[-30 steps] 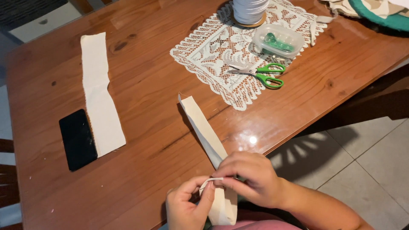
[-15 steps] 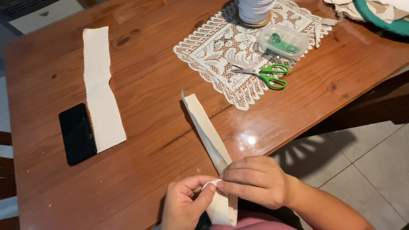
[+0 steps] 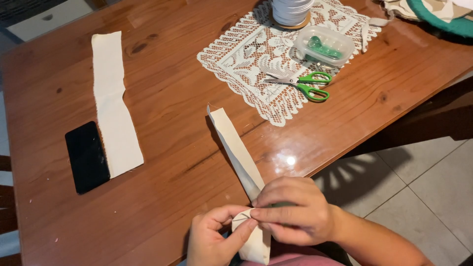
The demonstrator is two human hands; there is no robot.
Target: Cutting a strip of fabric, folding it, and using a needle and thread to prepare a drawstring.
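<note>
A narrow folded strip of cream fabric (image 3: 234, 145) runs from the middle of the wooden table (image 3: 177, 98) down over its near edge. My left hand (image 3: 214, 236) and my right hand (image 3: 295, 212) both pinch the strip's near end at the table's edge, fingertips meeting on the cloth. A second, wider cream strip (image 3: 112, 103) lies flat at the left. Green-handled scissors (image 3: 301, 83) rest on a white lace mat (image 3: 266, 54), beyond both hands.
A black phone (image 3: 86, 156) lies left of the wide strip. On the lace mat stand a clear box with green pieces (image 3: 322, 45) and a white spool (image 3: 291, 11). Fabric heaps at the far right corner (image 3: 433, 12). Tiled floor (image 3: 423, 177) is on the right.
Both hands have stayed on the strip's near end, working it between the fingertips. The view has shifted slightly.
</note>
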